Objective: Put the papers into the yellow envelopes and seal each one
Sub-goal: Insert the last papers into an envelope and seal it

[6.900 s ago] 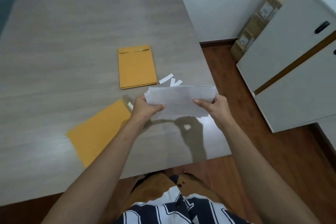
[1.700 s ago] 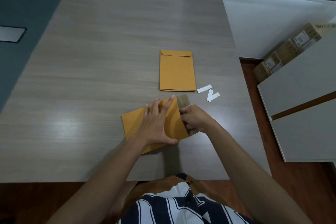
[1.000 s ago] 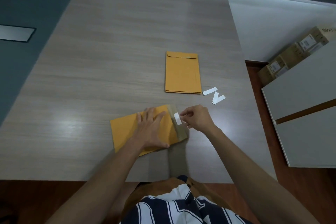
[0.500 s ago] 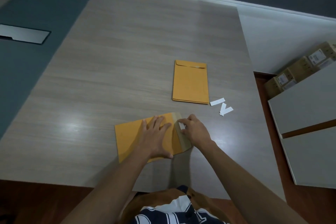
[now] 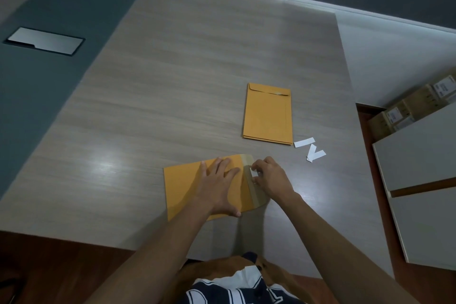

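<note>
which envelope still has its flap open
The near envelope under the left hand: its flap lies unfolded. The far envelope has its flap folded down.

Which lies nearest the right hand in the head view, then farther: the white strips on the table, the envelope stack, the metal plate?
1. White strips: just beyond the right hand, to its right.
2. Envelope stack: farther up the table, straight ahead of the hand.
3. Metal plate: far left, set in the grey surface.
</note>
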`<state>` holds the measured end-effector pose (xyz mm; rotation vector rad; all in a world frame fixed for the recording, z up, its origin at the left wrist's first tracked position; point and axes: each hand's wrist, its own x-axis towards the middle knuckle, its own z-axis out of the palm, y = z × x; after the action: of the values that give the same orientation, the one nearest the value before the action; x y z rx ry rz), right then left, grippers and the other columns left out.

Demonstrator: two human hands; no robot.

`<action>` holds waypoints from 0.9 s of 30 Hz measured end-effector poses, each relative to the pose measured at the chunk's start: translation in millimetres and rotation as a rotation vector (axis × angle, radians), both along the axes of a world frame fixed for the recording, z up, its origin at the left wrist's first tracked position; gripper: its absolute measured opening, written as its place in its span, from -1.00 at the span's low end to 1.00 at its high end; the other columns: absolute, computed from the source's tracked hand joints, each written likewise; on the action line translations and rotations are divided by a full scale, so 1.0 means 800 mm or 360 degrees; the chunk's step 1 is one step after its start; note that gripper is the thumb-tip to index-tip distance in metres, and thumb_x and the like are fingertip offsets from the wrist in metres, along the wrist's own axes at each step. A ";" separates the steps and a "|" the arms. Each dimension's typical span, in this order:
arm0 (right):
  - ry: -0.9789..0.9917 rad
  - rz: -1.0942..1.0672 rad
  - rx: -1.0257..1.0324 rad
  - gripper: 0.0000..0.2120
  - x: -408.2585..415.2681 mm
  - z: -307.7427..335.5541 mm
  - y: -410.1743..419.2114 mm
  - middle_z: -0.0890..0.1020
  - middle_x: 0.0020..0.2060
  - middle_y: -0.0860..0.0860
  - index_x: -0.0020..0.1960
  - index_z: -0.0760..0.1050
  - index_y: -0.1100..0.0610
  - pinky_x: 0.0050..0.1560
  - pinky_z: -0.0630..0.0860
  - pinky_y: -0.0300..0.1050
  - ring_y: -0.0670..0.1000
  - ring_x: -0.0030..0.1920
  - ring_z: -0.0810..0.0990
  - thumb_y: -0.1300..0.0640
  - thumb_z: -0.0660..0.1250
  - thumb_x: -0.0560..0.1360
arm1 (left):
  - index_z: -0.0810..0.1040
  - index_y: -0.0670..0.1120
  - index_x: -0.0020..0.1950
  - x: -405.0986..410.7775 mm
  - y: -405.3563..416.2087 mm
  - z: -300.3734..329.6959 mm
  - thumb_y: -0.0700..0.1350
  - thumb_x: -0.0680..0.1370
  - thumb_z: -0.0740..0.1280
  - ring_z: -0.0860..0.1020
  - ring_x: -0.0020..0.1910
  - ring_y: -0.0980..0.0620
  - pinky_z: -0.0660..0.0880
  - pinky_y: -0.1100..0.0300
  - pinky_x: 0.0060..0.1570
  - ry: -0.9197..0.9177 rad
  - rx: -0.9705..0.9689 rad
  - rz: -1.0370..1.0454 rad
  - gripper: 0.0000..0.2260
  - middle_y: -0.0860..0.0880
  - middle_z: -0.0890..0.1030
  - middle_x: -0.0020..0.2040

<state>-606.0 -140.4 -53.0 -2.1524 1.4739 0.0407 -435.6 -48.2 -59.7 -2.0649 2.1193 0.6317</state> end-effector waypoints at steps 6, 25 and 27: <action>-0.0091 -0.0113 -0.0035 -0.66 -0.005 -0.006 0.009 0.49 0.10 -0.02 0.26 0.51 0.00 0.07 0.53 -0.13 -0.01 0.03 0.54 0.09 0.41 0.50 | -0.01 0.14 0.55 0.000 0.000 0.001 0.50 0.16 0.40 -0.18 0.57 -0.11 -0.12 -0.37 0.44 0.0013 -0.0004 0.0005 0.10 -0.01 -0.10 0.60; -0.0162 -0.0235 0.0043 -0.86 0.002 -0.004 0.009 0.51 -0.15 -0.08 -0.04 0.49 0.00 -0.21 0.41 -0.31 -0.07 -0.16 0.51 0.14 0.42 0.47 | 0.01 0.12 0.56 0.000 0.000 0.002 0.49 0.17 0.40 -0.17 0.57 -0.11 -0.10 -0.37 0.43 -0.0003 0.0003 -0.0001 0.10 -0.02 -0.10 0.60; -0.0212 -0.0286 0.0064 -0.83 0.002 -0.003 0.012 0.55 -0.22 -0.07 -0.03 0.47 -0.04 -0.24 0.42 -0.31 -0.07 -0.18 0.53 0.16 0.41 0.47 | 0.02 0.12 0.56 0.000 0.000 0.002 0.49 0.17 0.40 -0.17 0.57 -0.11 -0.10 -0.37 0.43 -0.0003 0.0001 -0.0007 0.10 -0.02 -0.09 0.60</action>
<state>-604.1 -130.5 -55.8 -1.9438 1.5680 -0.1330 -435.6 -47.8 -58.1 -2.0590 2.1220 0.6290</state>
